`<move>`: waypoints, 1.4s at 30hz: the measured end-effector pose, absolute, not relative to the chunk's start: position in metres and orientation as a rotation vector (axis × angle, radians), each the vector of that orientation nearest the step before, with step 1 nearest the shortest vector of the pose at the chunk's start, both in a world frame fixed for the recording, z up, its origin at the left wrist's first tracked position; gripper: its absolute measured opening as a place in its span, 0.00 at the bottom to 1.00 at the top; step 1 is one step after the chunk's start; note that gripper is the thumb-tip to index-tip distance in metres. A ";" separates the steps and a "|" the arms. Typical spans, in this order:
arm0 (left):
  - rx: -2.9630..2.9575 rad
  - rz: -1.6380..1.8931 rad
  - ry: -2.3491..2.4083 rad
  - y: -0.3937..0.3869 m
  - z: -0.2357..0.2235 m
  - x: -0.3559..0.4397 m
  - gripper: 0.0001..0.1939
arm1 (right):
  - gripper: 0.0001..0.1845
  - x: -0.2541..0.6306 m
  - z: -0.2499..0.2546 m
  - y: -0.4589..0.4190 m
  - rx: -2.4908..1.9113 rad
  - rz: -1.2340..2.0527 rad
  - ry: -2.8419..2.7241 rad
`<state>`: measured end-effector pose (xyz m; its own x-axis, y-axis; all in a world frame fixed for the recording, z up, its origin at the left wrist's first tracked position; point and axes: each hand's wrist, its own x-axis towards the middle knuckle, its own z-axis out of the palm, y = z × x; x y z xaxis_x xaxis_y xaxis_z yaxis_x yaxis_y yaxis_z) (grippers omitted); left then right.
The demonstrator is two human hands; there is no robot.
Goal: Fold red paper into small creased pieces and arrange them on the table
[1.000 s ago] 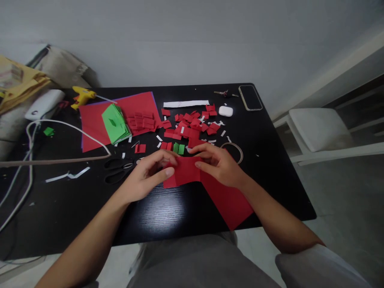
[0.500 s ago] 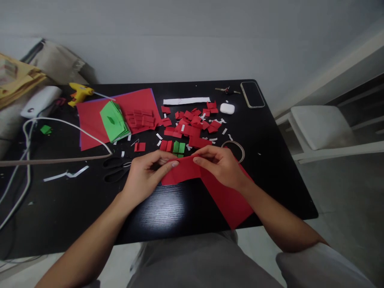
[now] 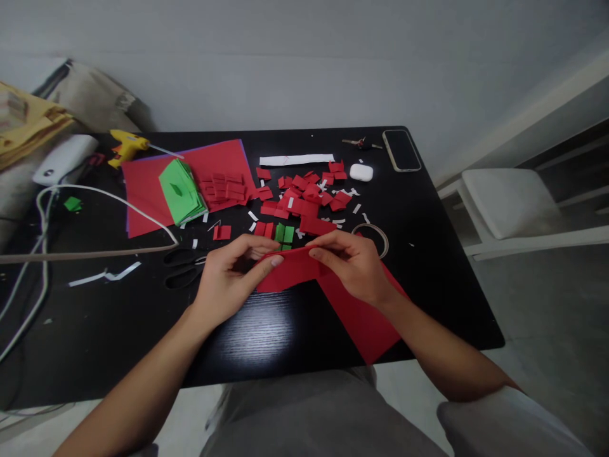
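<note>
1. Red paper point(image 3: 291, 271): held up in front of the person, over the near-middle of the table point(image 3: 442, 304), spanning the gap between both hands.
2. Left hand point(image 3: 233, 270): narrow pinch on the paper's upper left, thumb on the near face, fingers behind.
3. Right hand point(image 3: 351, 265): narrow pinch on the upper right, thumb also on the near face. Fingertips behind the paper are hidden on both, so can't tell how hard they press.
4. Top edge looks like a fold line; can't confirm a full crease from here. Lower part hangs toward the person.
5. Handling, my read: very light, thin card or stout paper. Stiff enough to hold a crease, soft enough to buckle if the hands push together. Not slippery, won't shatter, but would tear or crimp under a hard tug.
6. Best hold: thumb and finger near both ends of the top edge, light even tension. Leave the middle free, keep the edge straight.
7. Red sheet point(image 3: 361, 324): lies under the right hand and wrist, corner near the table's front edge. Easy to drag with that forearm.
8. Nearby: green piece point(image 3: 284, 233) and red pieces point(image 3: 299, 202) just beyond the hands, ring point(image 3: 385, 245) beyond the right wrist, scissors point(image 3: 194, 261) beside the left hand.
</note>
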<state>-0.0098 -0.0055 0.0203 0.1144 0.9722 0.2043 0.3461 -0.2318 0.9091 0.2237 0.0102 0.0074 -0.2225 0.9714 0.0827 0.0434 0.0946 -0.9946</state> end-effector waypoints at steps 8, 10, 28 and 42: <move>1.661 1.108 1.357 -0.004 0.018 -0.011 0.05 | 0.04 0.225 0.008 0.012 -1.073 1.272 -1.446; 1.661 1.097 1.356 -0.005 0.019 -0.010 0.05 | 0.05 0.224 0.009 0.011 -1.091 1.282 -1.491; 1.649 1.040 1.334 -0.007 0.022 -0.008 0.05 | 0.07 0.222 0.006 0.006 -1.126 1.188 -1.594; 1.796 1.025 1.332 -0.010 0.014 -0.007 0.05 | 0.07 0.219 0.003 0.002 -1.118 1.207 -1.617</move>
